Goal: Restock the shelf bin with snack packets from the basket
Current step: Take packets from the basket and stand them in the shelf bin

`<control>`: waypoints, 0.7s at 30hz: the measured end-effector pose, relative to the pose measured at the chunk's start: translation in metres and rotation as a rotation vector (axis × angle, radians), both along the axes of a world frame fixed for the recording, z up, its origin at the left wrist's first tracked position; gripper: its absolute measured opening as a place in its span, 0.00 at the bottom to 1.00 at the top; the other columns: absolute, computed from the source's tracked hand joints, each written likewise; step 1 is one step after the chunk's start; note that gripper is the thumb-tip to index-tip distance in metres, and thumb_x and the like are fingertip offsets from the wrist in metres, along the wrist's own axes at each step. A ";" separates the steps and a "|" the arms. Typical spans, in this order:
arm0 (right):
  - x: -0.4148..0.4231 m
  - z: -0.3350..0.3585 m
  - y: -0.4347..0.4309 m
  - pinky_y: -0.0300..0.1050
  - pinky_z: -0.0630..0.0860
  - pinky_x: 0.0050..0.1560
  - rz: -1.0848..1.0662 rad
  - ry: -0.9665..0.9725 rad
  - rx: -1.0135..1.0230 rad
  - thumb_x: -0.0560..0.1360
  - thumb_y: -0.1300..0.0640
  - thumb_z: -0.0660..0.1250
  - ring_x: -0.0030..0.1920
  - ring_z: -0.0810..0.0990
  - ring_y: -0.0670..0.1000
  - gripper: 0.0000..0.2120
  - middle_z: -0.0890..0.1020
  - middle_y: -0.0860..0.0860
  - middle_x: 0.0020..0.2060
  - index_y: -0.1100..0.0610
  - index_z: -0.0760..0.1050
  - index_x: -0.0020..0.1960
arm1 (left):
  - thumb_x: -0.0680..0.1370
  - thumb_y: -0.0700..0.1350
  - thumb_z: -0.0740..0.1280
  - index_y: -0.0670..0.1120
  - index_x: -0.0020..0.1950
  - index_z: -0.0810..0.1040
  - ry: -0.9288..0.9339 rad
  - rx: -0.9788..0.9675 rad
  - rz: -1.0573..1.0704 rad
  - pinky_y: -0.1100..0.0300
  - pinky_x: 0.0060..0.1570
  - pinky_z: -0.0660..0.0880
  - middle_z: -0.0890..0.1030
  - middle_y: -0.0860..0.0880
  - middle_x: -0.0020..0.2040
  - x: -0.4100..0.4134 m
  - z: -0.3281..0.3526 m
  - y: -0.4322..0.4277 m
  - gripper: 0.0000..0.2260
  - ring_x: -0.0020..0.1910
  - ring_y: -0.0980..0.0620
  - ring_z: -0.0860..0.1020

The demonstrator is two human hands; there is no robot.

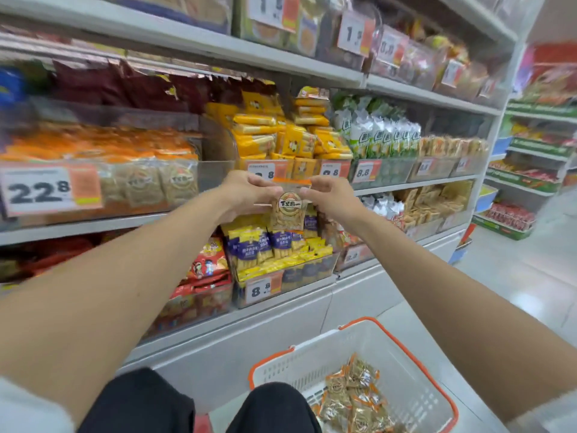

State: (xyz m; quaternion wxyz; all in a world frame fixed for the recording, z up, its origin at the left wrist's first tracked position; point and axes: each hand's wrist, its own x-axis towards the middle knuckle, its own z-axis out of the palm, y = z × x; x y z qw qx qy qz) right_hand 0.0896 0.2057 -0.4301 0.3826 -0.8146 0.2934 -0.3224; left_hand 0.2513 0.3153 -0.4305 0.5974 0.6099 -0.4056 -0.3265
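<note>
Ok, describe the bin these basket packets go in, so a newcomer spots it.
On the middle shelf, left of the yellow packets, stands a clear bin. Only it bears the 22.8 price tag, and its clear packets show round tan logos.

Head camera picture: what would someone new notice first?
Probably the middle, where the left hand and right hand pinch one snack packet in front of the shelves. Next comes the white basket with an orange rim at the bottom right, holding more packets, and the big 22.8 price tag at the left.
</note>
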 end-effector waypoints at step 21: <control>0.272 0.123 -0.033 0.42 0.73 0.44 0.048 0.078 -0.527 0.72 0.62 0.71 0.45 0.77 0.51 0.06 0.79 0.52 0.42 0.59 0.81 0.49 | 0.70 0.35 0.76 0.42 0.44 0.83 -0.374 0.004 0.363 0.56 0.47 0.82 0.84 0.43 0.45 0.239 0.122 -0.017 0.06 0.46 0.48 0.83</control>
